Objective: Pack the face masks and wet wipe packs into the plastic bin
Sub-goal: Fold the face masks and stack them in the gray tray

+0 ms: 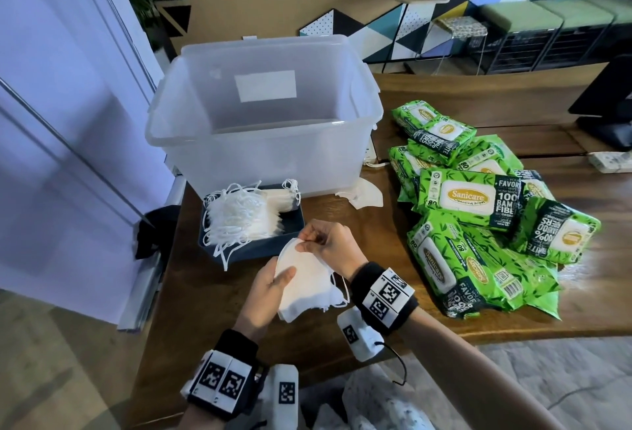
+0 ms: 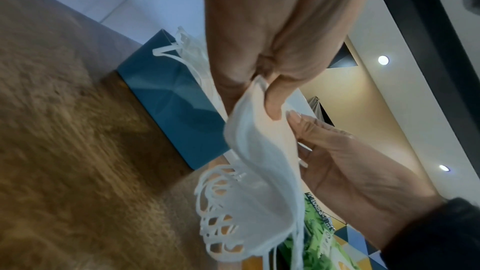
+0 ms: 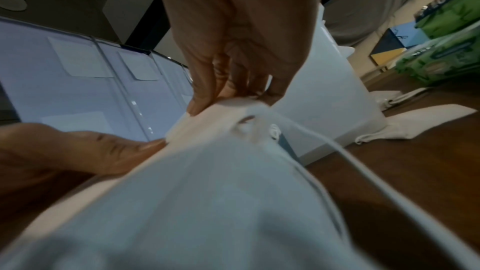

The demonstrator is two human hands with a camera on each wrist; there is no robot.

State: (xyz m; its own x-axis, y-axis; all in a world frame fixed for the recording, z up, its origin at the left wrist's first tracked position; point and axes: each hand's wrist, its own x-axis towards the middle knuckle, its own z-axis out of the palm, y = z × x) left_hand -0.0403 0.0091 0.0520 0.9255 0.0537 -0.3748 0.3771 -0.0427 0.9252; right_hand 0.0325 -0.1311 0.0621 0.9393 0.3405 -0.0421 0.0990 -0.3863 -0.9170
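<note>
A small stack of white face masks is held above the table's near edge between both hands. My left hand grips its left side, thumb on top. My right hand pinches the stack's top edge; the left wrist view shows the same masks with ear loops dangling. More masks fill a dark blue tray just beyond the hands. The clear plastic bin stands behind the tray and looks empty. Green wet wipe packs lie piled to the right.
A loose mask lies on the wooden table by the bin's right corner. A white wall panel stands at the left. A dark monitor base sits at the far right.
</note>
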